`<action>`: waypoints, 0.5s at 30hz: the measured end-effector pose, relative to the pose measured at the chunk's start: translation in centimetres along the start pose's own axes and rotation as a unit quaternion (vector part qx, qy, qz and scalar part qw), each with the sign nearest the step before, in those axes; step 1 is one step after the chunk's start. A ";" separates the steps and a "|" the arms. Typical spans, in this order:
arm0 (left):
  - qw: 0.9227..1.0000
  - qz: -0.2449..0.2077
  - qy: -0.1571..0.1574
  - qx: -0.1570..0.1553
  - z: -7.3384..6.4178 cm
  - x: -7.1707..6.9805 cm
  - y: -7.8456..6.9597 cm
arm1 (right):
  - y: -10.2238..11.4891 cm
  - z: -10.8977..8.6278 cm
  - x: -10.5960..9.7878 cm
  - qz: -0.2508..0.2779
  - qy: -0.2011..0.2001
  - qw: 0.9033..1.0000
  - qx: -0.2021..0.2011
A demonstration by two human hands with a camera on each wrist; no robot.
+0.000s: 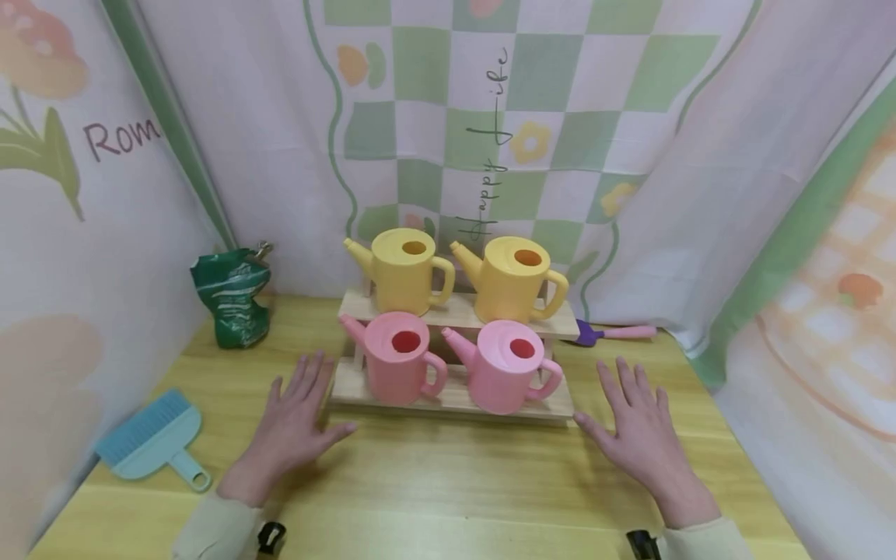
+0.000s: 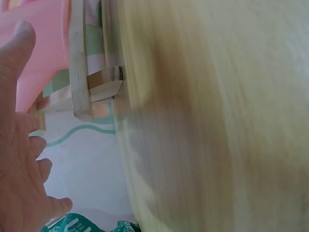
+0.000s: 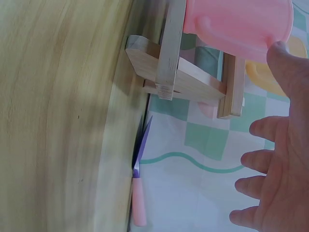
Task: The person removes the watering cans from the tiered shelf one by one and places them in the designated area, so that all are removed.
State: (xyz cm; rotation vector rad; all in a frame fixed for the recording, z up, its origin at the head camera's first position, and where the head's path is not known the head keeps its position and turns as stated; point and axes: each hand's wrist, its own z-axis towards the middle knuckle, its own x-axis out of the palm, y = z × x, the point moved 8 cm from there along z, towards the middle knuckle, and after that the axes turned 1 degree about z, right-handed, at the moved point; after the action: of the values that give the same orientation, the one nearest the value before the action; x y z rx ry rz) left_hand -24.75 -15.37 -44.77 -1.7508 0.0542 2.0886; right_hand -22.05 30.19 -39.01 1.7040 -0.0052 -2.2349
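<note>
A two-tier wooden rack (image 1: 448, 386) stands at the middle of the table. Two yellow watering cans, a left one (image 1: 402, 272) and a right one (image 1: 511, 281), sit on its upper tier. On the lower tier are a coral-pink watering can (image 1: 397, 365) and a lighter pink watering can (image 1: 505, 373), all spouts pointing left. My left hand (image 1: 294, 424) is spread beside the rack's left end, fingers straight, holding nothing. Opposite it, my right hand (image 1: 640, 432) spreads its fingers near the right end, also holding nothing. Both wrist views show the hands apart from the cans.
A crumpled green bag (image 1: 234, 299) stands at the back left. Nearer on that side lies a light-blue brush (image 1: 155, 442). Behind the rack's right end is a small purple shovel with a pink handle (image 1: 630, 333). Patterned curtains (image 1: 476, 140) enclose the table (image 1: 448, 490).
</note>
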 end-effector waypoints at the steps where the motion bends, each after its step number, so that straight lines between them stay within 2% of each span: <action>1: 1.000 -0.001 0.001 0.000 0.0 0.0 0.0 | 0.0 0.0 0.0 0.000 0.000 1.000 0.001; 10: 1.000 -0.017 0.000 -0.007 0.3 0.0 -0.1 | 0.0 0.0 -0.1 0.004 -0.003 1.000 -0.005; 15: 0.999 -0.032 0.004 -0.016 1.0 0.6 0.4 | 0.2 0.7 -1.0 0.018 -0.041 0.998 -0.034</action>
State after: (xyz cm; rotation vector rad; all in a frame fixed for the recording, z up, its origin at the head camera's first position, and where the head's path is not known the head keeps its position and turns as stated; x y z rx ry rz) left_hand -25.91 -15.29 -45.21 -1.7575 -0.0321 2.0479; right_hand -22.43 30.08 -37.83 1.5641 0.0207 -2.2516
